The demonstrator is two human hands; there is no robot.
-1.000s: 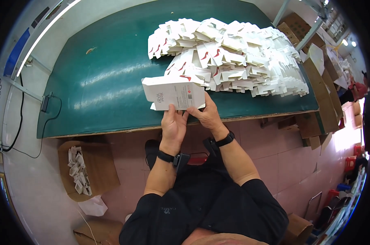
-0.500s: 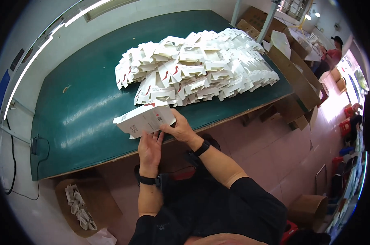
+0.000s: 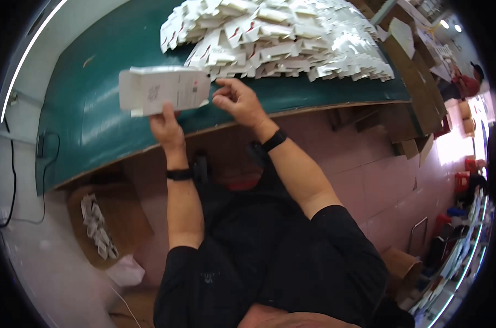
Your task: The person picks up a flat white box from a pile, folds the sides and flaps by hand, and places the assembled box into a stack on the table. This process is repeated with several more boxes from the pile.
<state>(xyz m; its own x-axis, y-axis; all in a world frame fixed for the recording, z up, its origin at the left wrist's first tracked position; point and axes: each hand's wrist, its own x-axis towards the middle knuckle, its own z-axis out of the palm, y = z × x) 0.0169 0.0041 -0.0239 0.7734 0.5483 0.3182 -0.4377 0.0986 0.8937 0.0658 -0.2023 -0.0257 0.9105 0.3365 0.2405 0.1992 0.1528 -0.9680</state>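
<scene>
A flat-folded-looking white carton (image 3: 171,90) with small grey print and a red mark hangs over the front edge of the green table. My left hand (image 3: 168,131) grips it along its lower edge; some of those fingers are hidden by it. Just off the carton's right end is my right hand (image 3: 242,104), its thumb and index finger apart and the other fingers curled, with nothing seen between them. Behind both hands, a big heap of similar white cartons (image 3: 270,41), with end flaps sticking out, lies on the table.
The green table (image 3: 103,82) has a bare wooden front edge. Brown cardboard boxes (image 3: 417,93) stand beyond its right end. Below on the left, an open carton (image 3: 103,251) holds several white pieces. A black cable (image 3: 56,169) hangs by the left wall. Another person (image 3: 467,85) is at the far right.
The view has shifted, so the heap sits higher. The carton has moved left with my left hand and turned flatter. My right hand has let go of its right end.
</scene>
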